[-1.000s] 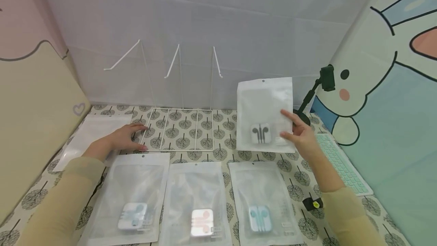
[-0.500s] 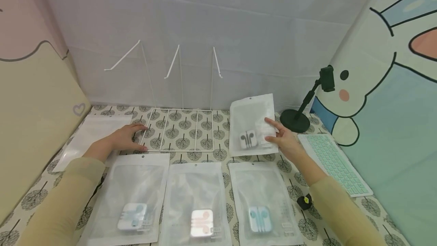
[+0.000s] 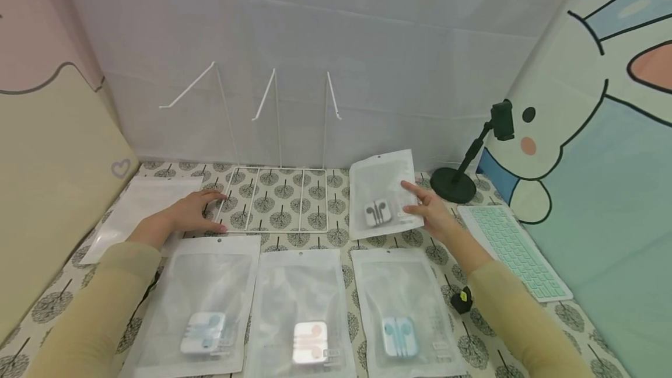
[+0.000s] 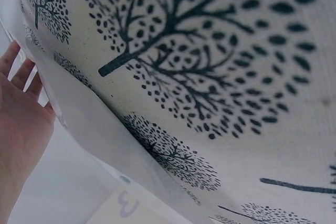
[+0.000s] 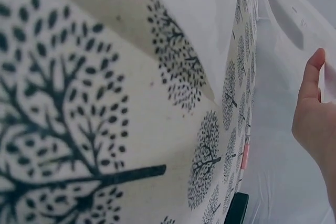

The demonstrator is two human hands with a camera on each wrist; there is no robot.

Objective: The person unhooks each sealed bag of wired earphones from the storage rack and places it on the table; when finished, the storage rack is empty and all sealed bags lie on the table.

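My right hand pinches the right edge of a clear-fronted white zip bag, its fingers in front and a hang hole at its top. Inside lie black-and-white earphones in a square case. In the right wrist view the right hand is at the bag's edge. My left hand rests at the left side of a white wire rack, fingertips and thumb at its base rail. The left wrist view shows this hand with fingers extended. Three upright hooks rise from the rack's back.
Three bags with earphones, a blue one at left, a pink one in the middle and a blue one at right, lie in front. Another bag lies at far left. A black phone stand and mint keyboard are at right.
My right hand has moved the bag with the black earphones down and to the left, and the bag now tilts. The left hand has stayed at the rack.
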